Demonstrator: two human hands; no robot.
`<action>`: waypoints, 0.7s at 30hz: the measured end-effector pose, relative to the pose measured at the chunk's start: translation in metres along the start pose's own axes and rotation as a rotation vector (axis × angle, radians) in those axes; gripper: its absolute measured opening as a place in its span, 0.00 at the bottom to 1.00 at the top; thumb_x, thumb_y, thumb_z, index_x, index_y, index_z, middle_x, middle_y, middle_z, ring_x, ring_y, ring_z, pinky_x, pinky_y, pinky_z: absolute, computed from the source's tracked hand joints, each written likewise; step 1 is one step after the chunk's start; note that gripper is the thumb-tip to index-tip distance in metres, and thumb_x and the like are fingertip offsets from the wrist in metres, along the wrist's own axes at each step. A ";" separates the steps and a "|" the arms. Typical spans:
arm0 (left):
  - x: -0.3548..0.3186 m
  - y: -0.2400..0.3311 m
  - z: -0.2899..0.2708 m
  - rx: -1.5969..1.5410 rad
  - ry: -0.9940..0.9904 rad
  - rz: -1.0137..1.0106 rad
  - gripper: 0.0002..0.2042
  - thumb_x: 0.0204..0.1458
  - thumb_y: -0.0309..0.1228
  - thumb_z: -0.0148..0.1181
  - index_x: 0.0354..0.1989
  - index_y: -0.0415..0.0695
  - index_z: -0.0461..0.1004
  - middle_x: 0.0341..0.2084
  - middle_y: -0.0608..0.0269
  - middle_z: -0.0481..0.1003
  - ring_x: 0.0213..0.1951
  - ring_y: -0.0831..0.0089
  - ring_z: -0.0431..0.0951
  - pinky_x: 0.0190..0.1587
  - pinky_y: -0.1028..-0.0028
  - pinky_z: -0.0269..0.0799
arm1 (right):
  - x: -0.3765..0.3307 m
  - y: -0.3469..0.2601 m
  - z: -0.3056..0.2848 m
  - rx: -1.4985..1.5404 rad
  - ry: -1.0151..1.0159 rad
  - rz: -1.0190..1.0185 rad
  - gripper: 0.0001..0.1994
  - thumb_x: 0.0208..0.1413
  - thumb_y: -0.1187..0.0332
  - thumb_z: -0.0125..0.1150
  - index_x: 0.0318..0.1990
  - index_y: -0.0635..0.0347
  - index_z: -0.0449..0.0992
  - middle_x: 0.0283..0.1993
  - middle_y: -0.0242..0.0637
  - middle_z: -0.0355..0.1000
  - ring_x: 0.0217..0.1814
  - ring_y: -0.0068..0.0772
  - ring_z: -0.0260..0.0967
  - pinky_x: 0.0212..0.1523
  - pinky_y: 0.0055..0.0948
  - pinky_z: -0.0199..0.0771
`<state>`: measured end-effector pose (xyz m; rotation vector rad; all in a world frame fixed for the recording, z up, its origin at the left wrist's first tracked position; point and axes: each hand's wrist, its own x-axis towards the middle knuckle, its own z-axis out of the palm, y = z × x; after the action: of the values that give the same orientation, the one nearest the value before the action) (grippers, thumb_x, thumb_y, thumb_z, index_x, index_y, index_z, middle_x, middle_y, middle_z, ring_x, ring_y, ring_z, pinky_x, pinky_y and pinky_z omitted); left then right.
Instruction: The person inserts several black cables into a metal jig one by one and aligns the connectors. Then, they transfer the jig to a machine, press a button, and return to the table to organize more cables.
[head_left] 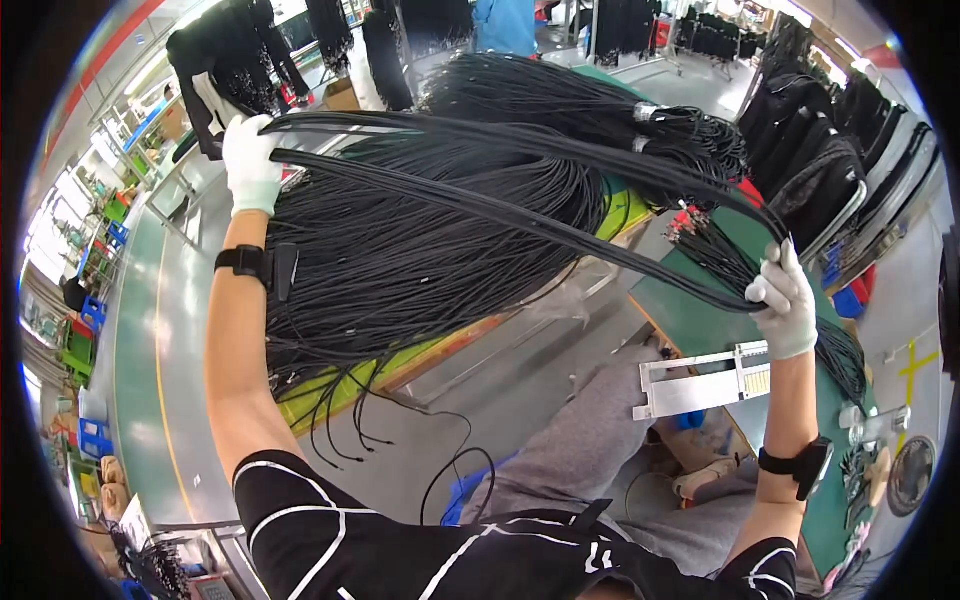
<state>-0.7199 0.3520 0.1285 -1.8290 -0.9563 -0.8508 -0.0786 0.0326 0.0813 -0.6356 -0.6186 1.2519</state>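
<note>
A long bundle of black cables (520, 212) is stretched between my two gloved hands, sagging into a loop of two strands. At the far left, my left hand (250, 163) in a white glove is closed around one end of it. My right hand (785, 298), gloved in white too, grips the other end at the right, its fingers curled round the cables. Below the bundle, a large pile of black cables (400, 265) covers a table with a yellow-green edge (440, 352). Several loose cable ends hang over that table's near edge.
A metal fixture with a white plate (700, 388) stands by my right forearm on a green worktable (690, 315). More cables with red ends (690, 225) lie there. Racks of hanging black cables (815, 165) stand at the right. A small fan (912, 475) is at the far right.
</note>
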 end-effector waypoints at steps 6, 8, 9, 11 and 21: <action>0.017 0.051 0.003 -0.389 -0.331 0.000 0.17 0.42 0.19 0.60 0.44 0.39 0.81 0.47 0.51 0.77 0.53 0.52 0.76 0.59 0.66 0.69 | -0.061 -0.023 -0.052 -0.120 0.345 0.134 0.17 0.71 0.59 0.51 0.57 0.63 0.72 0.22 0.16 0.57 0.14 0.08 0.43 0.19 0.16 0.53; 0.048 0.117 -0.013 -0.682 -0.416 0.010 0.20 0.39 0.15 0.57 0.44 0.40 0.82 0.42 0.50 0.77 0.47 0.54 0.78 0.53 0.67 0.72 | -0.090 -0.042 -0.103 -0.107 0.358 -0.051 0.19 0.69 0.62 0.53 0.62 0.63 0.68 0.30 0.21 0.66 0.16 0.10 0.48 0.19 0.15 0.54; 0.059 0.151 -0.019 -0.676 -0.476 0.014 0.19 0.40 0.15 0.58 0.43 0.41 0.82 0.40 0.51 0.77 0.45 0.56 0.79 0.51 0.67 0.72 | -0.107 -0.051 -0.118 -0.142 0.458 -0.207 0.20 0.69 0.64 0.54 0.63 0.63 0.67 0.35 0.25 0.70 0.17 0.11 0.50 0.20 0.15 0.56; 0.082 0.237 -0.052 -0.718 -0.539 0.069 0.16 0.41 0.18 0.61 0.40 0.42 0.83 0.35 0.54 0.77 0.40 0.59 0.80 0.46 0.66 0.74 | -0.149 -0.082 -0.145 -0.080 0.575 -0.325 0.21 0.66 0.70 0.55 0.64 0.63 0.66 0.42 0.33 0.73 0.20 0.14 0.57 0.23 0.14 0.63; 0.123 0.606 -0.121 -1.232 -0.454 0.716 0.08 0.44 0.31 0.64 0.33 0.53 0.84 0.30 0.57 0.75 0.34 0.55 0.77 0.37 0.60 0.73 | -0.493 -0.196 -0.366 -0.200 1.313 -0.669 0.19 0.60 0.77 0.55 0.60 0.60 0.68 0.49 0.48 0.75 0.27 0.23 0.70 0.30 0.27 0.79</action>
<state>-0.1561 0.0817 0.0462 -3.2046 0.1914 -0.5605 0.2171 -0.5223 -0.0618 -1.1201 0.1799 0.0004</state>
